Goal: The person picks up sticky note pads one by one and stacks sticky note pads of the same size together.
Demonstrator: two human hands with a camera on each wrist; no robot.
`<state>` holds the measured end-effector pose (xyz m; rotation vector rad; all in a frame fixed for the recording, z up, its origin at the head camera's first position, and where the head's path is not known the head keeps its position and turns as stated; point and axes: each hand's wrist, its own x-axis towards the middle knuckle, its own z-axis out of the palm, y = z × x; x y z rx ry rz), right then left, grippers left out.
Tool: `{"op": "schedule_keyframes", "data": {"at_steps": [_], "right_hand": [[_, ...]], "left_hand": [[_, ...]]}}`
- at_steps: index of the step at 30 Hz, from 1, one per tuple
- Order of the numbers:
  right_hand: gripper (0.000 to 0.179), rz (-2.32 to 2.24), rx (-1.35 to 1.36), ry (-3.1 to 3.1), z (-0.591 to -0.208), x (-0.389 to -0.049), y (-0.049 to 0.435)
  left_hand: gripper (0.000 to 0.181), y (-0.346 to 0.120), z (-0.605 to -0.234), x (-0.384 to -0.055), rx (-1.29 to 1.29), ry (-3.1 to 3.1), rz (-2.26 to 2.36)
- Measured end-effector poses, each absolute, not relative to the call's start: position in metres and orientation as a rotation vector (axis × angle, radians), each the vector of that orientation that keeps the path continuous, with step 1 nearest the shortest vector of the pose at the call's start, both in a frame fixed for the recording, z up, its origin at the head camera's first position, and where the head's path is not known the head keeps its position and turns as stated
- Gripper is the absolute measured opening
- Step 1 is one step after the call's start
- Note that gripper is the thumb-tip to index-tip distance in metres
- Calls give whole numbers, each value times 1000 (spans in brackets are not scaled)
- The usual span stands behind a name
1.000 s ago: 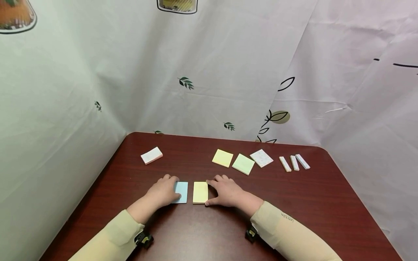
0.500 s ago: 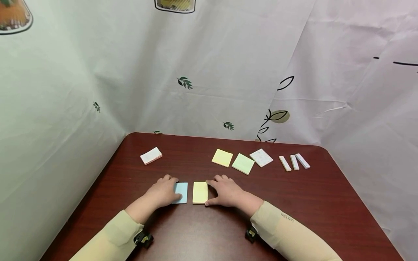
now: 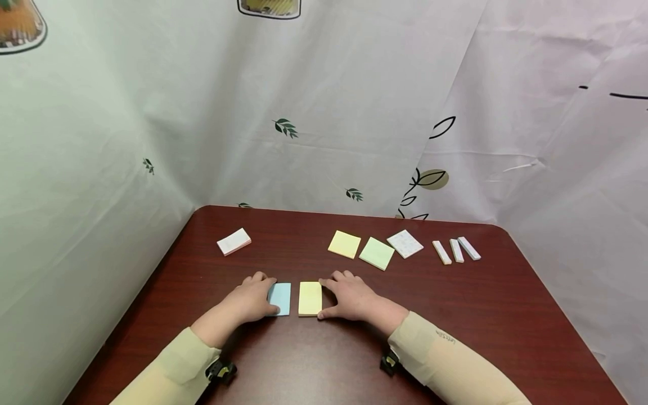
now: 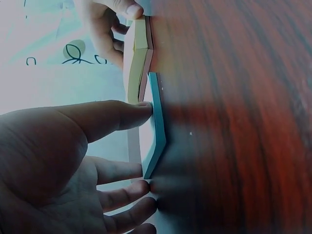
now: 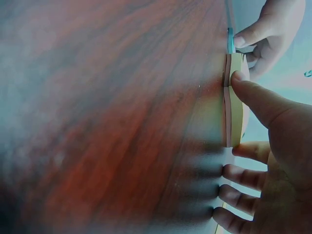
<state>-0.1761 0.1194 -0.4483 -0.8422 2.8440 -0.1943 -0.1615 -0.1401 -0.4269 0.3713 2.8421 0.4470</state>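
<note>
In the head view a blue sticky note pad [image 3: 282,299] and a yellow sticky note pad [image 3: 310,298] lie side by side, a narrow gap between them. My left hand [image 3: 252,298] holds the blue pad from its left, thumb at the near edge and index finger at the far edge. From the other side my right hand [image 3: 351,297] pinches the yellow pad by its right corners, thumb near and index finger far. The right wrist view shows a thinner pinkish layer [image 5: 227,112] beneath the yellow one. Its other fingers are spread near the tabletop.
On the dark red table [image 3: 314,365], a white pad [image 3: 234,242] lies back left. Farther right are a yellow pad [image 3: 345,244], a green pad [image 3: 377,253], a speckled white pad [image 3: 405,243] and three narrow strips [image 3: 457,251]. A white curtain [image 3: 324,112] stands behind.
My left thumb has slid slightly left on the blue pad toward its near edge, so more of the pad shows. The right hand and yellow pad stay put.
</note>
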Motion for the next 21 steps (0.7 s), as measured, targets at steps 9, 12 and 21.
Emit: {"op": "schedule_keyframes", "data": {"at_steps": [9, 12, 21], "right_hand": [[83, -196, -841, 2841, -448, -176, 119], [83, -192, -843, 2842, -448, -177, 119], [83, -188, -838, 2840, -448, -176, 119]], "left_hand": [[64, -139, -427, -160, 359, 2838, 516], [65, -138, -428, -159, 340, 2846, 549], [52, -138, -430, -159, 249, 2789, 704]]}}
